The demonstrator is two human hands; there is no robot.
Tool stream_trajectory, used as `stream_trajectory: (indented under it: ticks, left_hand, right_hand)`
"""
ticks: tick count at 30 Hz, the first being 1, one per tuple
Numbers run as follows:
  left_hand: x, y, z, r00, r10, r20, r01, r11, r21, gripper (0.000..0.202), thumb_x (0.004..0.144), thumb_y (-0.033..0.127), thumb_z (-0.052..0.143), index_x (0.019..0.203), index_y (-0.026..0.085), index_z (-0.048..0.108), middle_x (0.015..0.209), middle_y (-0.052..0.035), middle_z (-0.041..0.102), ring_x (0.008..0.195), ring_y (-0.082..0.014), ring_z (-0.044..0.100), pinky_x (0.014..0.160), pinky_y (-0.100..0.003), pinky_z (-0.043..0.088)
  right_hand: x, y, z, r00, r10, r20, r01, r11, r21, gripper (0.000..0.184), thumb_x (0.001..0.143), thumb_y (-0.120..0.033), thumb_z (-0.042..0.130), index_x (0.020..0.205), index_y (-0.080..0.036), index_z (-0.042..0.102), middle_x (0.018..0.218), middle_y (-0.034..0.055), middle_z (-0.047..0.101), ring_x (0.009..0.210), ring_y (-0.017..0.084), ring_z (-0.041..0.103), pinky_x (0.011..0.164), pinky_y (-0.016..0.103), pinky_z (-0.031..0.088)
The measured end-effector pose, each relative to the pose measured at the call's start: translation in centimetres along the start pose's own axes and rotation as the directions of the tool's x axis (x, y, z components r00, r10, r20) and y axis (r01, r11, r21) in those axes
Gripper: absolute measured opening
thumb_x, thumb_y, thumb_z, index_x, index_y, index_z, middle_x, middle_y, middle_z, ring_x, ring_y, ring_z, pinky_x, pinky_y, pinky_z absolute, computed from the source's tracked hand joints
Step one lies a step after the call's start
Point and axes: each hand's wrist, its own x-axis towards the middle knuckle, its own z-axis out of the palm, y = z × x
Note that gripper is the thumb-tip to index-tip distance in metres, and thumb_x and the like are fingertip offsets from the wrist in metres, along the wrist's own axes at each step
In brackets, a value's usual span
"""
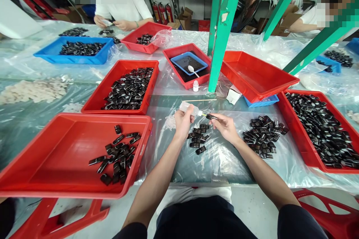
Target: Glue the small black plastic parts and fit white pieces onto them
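Left hand (183, 121): curling closed around a small white bottle (185, 106), nozzle pointing toward the right hand.
Right hand (226, 127): pinching one black piece (209, 116) between thumb and fingers, at the nozzle's end; can't tell if touching.
Good technique: probably keeping the piece steady, lining the nozzle up, squeezing lightly so nothing is overflowing.
Loose pieces (196, 139): lying between the hands, slightly nearer the body.
Heap (263, 134): sitting right of the right hand.
Near red tray (61, 153): standing left of the left hand, holding a small pile of black pieces.
Far red tray (114, 112): sitting ahead-left of the left hand, holding many more.
Right red tray (297, 134): standing beyond the heap, brimming with them.
Middle red tray (176, 76): sitting ahead of both hands, holding a blue tray (179, 68) and white spoon (191, 68).
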Motion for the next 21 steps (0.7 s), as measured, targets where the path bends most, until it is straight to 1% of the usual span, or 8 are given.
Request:
stream_trajectory:
  ticks: [6, 8, 10, 13, 16, 18, 20, 21]
  left_hand:
    - [0.1, 0.2, 0.1, 0.998, -0.047, -0.039, 0.045, 0.998, -0.043, 0.057, 0.066, 0.062, 0.088, 0.062, 0.018, 0.051, 0.050, 0.0048, 0.045, 0.043, -0.0056, 0.040, 0.043, -0.022, 0.028]
    - [0.2, 0.4, 0.1, 0.998, -0.039, -0.051, 0.035, 0.997, -0.072, 0.056, 0.066, 0.061, 0.088, 0.063, 0.018, 0.053, 0.051, 0.0052, 0.044, 0.043, -0.0051, 0.038, 0.043, -0.022, 0.027]
    - [0.4, 0.5, 0.0, 0.997, -0.026, -0.075, 0.019, 0.995, -0.098, 0.053, 0.068, 0.059, 0.088, 0.064, 0.017, 0.054, 0.052, 0.0056, 0.042, 0.043, -0.0044, 0.036, 0.043, -0.022, 0.025]
    - [0.7, 0.6, -0.2, 0.992, -0.049, -0.120, 0.030, 0.988, -0.149, 0.050, 0.072, 0.056, 0.086, 0.066, 0.017, 0.055, 0.052, 0.0065, 0.040, 0.043, -0.0039, 0.033, 0.043, -0.021, 0.023]
    - [1.0, 0.6, -0.3, 0.986, -0.079, -0.150, 0.047, 0.978, -0.205, 0.051, 0.076, 0.055, 0.085, 0.064, 0.018, 0.052, 0.051, 0.0066, 0.039, 0.042, -0.0040, 0.033, 0.043, -0.021, 0.022]
    - [1.1, 0.6, -0.3, 0.985, -0.082, -0.150, 0.047, 0.973, -0.226, 0.052, 0.075, 0.054, 0.085, 0.063, 0.019, 0.050, 0.051, 0.0065, 0.039, 0.042, -0.0041, 0.033, 0.042, -0.021, 0.023]
    - [1.0, 0.6, -0.3, 0.987, -0.083, -0.139, 0.050, 0.972, -0.231, 0.050, 0.074, 0.054, 0.086, 0.064, 0.018, 0.052, 0.051, 0.0065, 0.040, 0.043, -0.0043, 0.033, 0.042, -0.021, 0.024]
    - [0.9, 0.7, -0.2, 0.987, -0.085, -0.133, 0.053, 0.972, -0.230, 0.050, 0.074, 0.054, 0.086, 0.064, 0.018, 0.052, 0.051, 0.0064, 0.040, 0.043, -0.0044, 0.033, 0.042, -0.021, 0.024]
  right_hand:
    - [0.0, 0.1, -0.1, 1.000, -0.012, -0.014, 0.012, 0.999, -0.044, 0.055, 0.090, -0.068, 0.071, 0.117, -0.020, 0.077, 0.082, 0.0045, 0.074, 0.062, 0.014, 0.058, 0.062, 0.031, 0.053]
    - [0.0, 0.1, -0.2, 1.000, -0.024, -0.013, 0.023, 0.995, -0.097, 0.051, 0.093, -0.065, 0.068, 0.118, -0.021, 0.076, 0.082, 0.0046, 0.074, 0.062, 0.015, 0.058, 0.060, 0.031, 0.051]
    - [-0.1, 0.1, -0.3, 0.999, -0.041, 0.010, 0.042, 0.978, -0.206, 0.044, 0.097, -0.058, 0.065, 0.118, -0.021, 0.076, 0.082, 0.0048, 0.074, 0.063, 0.016, 0.059, 0.059, 0.031, 0.050]
    - [-0.4, -0.1, -0.1, 0.987, -0.083, 0.134, 0.134, 0.890, -0.435, 0.030, 0.101, -0.043, 0.061, 0.117, -0.022, 0.077, 0.088, 0.0052, 0.075, 0.068, 0.017, 0.062, 0.067, 0.033, 0.052]
    - [-0.7, -0.2, 0.4, 0.947, -0.117, 0.299, 0.279, 0.760, -0.588, 0.027, 0.103, -0.028, 0.054, 0.117, -0.023, 0.077, 0.106, 0.0078, 0.075, 0.091, 0.022, 0.070, 0.086, 0.038, 0.056]
    - [-0.9, -0.2, 0.6, 0.925, -0.105, 0.366, 0.335, 0.684, -0.648, 0.027, 0.103, -0.025, 0.054, 0.117, -0.023, 0.078, 0.114, 0.0092, 0.074, 0.104, 0.025, 0.070, 0.094, 0.040, 0.056]
    - [-0.8, -0.3, 0.6, 0.912, -0.086, 0.400, 0.358, 0.643, -0.678, 0.025, 0.102, -0.027, 0.059, 0.118, -0.024, 0.078, 0.113, 0.0094, 0.073, 0.106, 0.025, 0.070, 0.095, 0.040, 0.056]
    - [-0.7, -0.5, 0.4, 0.909, -0.081, 0.408, 0.361, 0.639, -0.679, 0.025, 0.102, -0.030, 0.061, 0.119, -0.024, 0.078, 0.112, 0.0093, 0.073, 0.105, 0.025, 0.070, 0.094, 0.039, 0.056]
